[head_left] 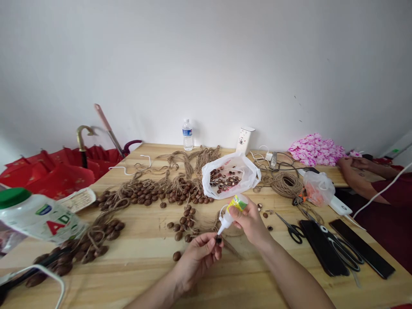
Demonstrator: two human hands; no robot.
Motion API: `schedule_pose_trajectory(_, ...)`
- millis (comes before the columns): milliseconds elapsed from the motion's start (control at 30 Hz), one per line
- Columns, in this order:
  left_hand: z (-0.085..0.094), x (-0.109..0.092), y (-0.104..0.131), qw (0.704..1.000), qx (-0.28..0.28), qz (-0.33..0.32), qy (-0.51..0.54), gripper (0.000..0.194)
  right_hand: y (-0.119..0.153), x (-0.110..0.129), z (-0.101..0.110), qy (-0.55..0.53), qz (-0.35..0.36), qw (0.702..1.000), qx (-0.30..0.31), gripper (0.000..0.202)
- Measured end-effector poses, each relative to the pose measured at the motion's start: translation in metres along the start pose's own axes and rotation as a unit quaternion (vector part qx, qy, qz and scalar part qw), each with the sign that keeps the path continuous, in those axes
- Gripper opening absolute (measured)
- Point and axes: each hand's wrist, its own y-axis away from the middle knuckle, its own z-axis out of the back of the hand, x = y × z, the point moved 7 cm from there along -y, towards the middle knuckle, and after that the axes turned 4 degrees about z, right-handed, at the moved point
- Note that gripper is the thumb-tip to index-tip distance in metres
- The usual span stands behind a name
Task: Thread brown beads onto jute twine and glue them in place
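My left hand point(200, 255) pinches a small dark nut shell point(218, 240) between thumb and fingertips. Tilted downward in my right hand point(249, 219) is a white glue bottle point(226, 220) with a yellow-green label, its nozzle tip at the shell's opening. Whether glue is flowing is too small to see. Beyond the hands sits an open white plastic bag point(209, 171) with many cracked shell pieces point(225, 180) inside. Brown nuts point(186, 219) tied with twine lie just left of the bottle, and a longer row of nuts point(146, 193) runs behind them.
Scissors point(294, 231), larger scissors point(343, 249), a black phone point(322, 246) and a coil of twine point(286, 184) lie right. A large white bottle point(41, 216) stands left, a water bottle point(187, 136) at the back. Another person's arm point(360, 176) rests at far right.
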Motion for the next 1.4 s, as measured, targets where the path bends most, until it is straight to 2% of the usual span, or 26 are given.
schedule_pose_trajectory(400, -0.002, 0.001, 0.000, 1.000, 0.008, -0.010, 0.003, 0.017, -0.005, -0.015, -0.001, -0.015, -0.017, 1.000, 0.001, 0.033)
schedule_pose_trajectory(1400, -0.001, 0.001, 0.001, 1.000, -0.002, -0.002, -0.007, 0.017, -0.004, -0.008, -0.003, 0.013, -0.007, 1.000, 0.015, 0.029)
